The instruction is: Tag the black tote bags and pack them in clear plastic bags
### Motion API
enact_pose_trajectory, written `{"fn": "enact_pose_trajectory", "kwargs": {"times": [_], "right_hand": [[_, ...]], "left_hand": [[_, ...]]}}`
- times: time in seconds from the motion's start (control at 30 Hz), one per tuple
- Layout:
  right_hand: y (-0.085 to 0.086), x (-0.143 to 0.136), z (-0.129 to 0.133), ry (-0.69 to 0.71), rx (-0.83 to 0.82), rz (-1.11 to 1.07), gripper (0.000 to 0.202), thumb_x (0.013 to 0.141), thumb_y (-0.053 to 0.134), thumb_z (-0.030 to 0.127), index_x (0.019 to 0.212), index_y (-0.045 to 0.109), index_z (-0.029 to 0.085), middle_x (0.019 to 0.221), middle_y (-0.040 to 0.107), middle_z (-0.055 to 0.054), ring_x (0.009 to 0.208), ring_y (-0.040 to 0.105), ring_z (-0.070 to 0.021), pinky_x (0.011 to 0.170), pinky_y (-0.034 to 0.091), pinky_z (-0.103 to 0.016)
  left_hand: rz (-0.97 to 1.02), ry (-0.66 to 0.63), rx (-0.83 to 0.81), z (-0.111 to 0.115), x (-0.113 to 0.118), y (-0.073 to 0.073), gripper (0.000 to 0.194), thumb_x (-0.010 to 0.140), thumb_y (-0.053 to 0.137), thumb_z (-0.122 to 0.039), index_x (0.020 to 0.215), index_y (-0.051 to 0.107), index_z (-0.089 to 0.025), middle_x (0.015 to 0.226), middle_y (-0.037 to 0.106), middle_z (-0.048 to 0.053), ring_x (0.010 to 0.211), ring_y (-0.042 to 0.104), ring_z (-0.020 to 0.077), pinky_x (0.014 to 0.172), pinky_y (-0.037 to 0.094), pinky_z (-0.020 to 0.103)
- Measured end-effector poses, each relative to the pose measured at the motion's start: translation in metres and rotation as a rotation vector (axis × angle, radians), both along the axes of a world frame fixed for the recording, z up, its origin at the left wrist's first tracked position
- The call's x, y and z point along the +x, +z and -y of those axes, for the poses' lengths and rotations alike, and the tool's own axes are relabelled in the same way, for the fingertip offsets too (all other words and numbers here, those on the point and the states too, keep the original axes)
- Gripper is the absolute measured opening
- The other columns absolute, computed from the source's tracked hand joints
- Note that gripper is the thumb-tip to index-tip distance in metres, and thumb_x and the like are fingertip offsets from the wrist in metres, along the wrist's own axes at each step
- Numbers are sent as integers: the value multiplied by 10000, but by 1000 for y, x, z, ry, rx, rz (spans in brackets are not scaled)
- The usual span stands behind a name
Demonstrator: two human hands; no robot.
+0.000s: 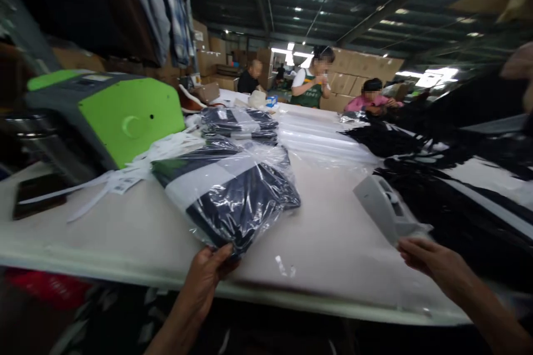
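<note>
My left hand (pixel 210 266) is closed on the near corner of a folded garment (pixel 233 194) in a clear plastic bag, thumb on top. The garment is dark with a light band, and it lies on the table with its near corner at the edge. To the right, my right hand (pixel 431 260) has its fingers pinched together at the near end of a grey tape dispenser (pixel 383 208). What sits between those fingertips is too blurred to make out. More bagged dark garments (pixel 239 122) are stacked behind the first one.
A green and grey machine (pixel 137 113), a metal flask (pixel 50 144) and a dark phone (pixel 39 194) stand or lie left. White label strips (pixel 166 150) trail beside them. Clear plastic bags (pixel 316 138) lie behind; black straps (pixel 458 216) pile up right. Several people sit or stand beyond.
</note>
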State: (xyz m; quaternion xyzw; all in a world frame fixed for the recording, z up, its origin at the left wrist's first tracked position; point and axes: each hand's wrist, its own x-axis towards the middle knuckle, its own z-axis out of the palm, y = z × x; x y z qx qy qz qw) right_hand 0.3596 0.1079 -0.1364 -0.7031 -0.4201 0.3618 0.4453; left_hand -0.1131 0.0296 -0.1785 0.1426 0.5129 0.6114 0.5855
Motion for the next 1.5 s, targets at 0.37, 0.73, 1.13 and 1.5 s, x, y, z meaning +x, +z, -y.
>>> {"fn": "enact_pose_trajectory", "kwargs": {"times": [0.37, 0.73, 1.13, 1.5], "right_hand": [[26, -322, 36, 728, -2, -378, 354, 722, 798, 393, 850, 524, 208, 634, 673, 22, 544, 621, -144, 546, 478, -261], [-21, -331, 37, 511, -41, -273, 498, 677, 839, 547, 714, 451, 237, 523, 628, 24, 449, 539, -138, 452, 392, -247], [-3, -302, 36, 743, -158, -452, 475, 599, 896, 365, 856, 536, 193, 768, 692, 5, 664, 632, -150, 657, 482, -288], [-34, -319, 31, 629, 70, -356, 354, 653, 797, 233, 889, 534, 207, 833, 667, 10, 717, 627, -155, 649, 489, -261]], "left_hand": [[-29, -30, 56, 1, 7, -9, 582, 573, 911, -474, 977, 743, -90, 874, 775, 110, 762, 716, 229, 731, 587, 334], [-50, -28, 91, 3, 8, -15, 478, 646, 864, -449, 957, 744, -107, 870, 780, 89, 791, 721, 246, 747, 592, 342], [76, -78, 111, 1, 2, -2, 428, 616, 878, -378, 927, 761, -107, 900, 785, 86, 790, 697, 190, 768, 571, 301], [211, -48, 4, 5, 10, 5, 436, 505, 921, -320, 828, 721, -107, 740, 744, 42, 640, 659, 163, 532, 545, 261]]}}
